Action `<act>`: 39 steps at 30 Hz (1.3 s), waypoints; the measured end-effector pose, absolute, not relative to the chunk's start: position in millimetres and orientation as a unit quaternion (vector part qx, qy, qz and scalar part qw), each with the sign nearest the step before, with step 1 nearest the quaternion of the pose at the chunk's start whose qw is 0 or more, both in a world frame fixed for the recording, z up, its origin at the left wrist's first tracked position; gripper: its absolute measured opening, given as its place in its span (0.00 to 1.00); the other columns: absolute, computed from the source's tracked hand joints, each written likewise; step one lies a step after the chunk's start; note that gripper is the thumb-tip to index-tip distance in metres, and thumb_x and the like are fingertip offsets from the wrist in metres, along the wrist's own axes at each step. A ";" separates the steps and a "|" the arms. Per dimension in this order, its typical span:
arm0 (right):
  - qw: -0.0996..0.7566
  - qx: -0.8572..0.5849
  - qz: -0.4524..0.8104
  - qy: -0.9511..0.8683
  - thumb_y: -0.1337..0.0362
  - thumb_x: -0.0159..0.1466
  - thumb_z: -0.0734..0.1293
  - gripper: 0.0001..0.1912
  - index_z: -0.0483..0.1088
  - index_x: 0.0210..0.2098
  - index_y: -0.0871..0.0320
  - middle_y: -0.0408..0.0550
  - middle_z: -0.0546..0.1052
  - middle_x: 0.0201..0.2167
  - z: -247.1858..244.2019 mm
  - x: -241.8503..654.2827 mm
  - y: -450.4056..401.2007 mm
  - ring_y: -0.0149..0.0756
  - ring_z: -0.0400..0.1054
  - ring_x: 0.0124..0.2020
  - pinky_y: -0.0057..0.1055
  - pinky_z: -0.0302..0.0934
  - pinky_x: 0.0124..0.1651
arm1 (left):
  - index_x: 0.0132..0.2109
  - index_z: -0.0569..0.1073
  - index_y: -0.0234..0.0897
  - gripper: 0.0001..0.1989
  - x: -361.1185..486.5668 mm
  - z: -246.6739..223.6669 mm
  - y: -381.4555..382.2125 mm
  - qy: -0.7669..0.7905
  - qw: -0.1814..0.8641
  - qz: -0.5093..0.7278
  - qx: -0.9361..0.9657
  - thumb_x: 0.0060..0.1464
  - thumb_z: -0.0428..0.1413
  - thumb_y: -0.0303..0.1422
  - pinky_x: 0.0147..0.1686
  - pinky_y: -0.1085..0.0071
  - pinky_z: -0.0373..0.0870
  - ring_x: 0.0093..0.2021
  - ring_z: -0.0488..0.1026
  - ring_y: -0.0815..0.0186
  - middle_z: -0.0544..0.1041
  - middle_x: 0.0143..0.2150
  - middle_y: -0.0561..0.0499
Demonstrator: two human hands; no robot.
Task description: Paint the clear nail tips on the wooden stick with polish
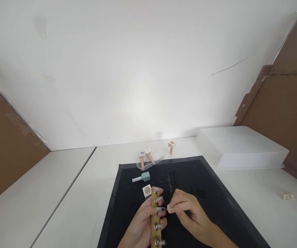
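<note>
My left hand [143,220] is wrapped round a narrow wooden strip [154,220] that stands upright over the mat. Several metal studs along it carry false nail tips [159,226] pointing right. Between the fingers of my right hand [189,213] is a nail polish brush with a pale pink cap handle [179,207]. Its dark bristle end meets or almost meets the middle nail tip [160,209]; I cannot tell which. Just behind the strip is a cream square polish bottle [147,191]. A mint-green polish bottle [145,176] with a white cap lies farther back.
A black mat [189,179] covers the white table [86,193]. At its far edge, a clear tray [160,159] holds two polish bottles with pink caps [142,162]. Another bottle [171,145] lies behind. A white box [248,148] and small cream rings [285,196] are at right.
</note>
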State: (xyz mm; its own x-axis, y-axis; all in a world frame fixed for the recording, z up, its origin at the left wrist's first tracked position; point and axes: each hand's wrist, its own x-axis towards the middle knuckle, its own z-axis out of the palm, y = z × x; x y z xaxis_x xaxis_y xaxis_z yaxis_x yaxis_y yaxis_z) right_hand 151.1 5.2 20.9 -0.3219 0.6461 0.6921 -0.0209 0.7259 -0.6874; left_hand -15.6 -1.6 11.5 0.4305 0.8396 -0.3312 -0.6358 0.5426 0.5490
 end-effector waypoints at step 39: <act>0.541 -0.258 0.444 -0.667 0.63 0.63 0.63 0.09 0.74 0.29 0.56 0.47 0.76 0.30 21.4 151.3 3.9 0.33 0.68 0.28 0.30 0.63 0.32 | 0.48 0.67 0.36 0.24 -15.4 11.2 -3.5 0.281 0.834 0.434 0.190 0.41 0.51 0.18 0.25 0.72 0.54 0.24 0.58 0.75 0.63 0.30 0.55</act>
State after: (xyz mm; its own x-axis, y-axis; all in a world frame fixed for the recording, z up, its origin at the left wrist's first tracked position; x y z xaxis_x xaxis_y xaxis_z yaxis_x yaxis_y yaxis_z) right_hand 151.3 3.9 21.4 -0.2825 0.8236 0.4919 -0.1354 0.4734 -0.8704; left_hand -15.4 -3.5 11.2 0.4644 0.8315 -0.3049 -0.6179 0.5508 0.5611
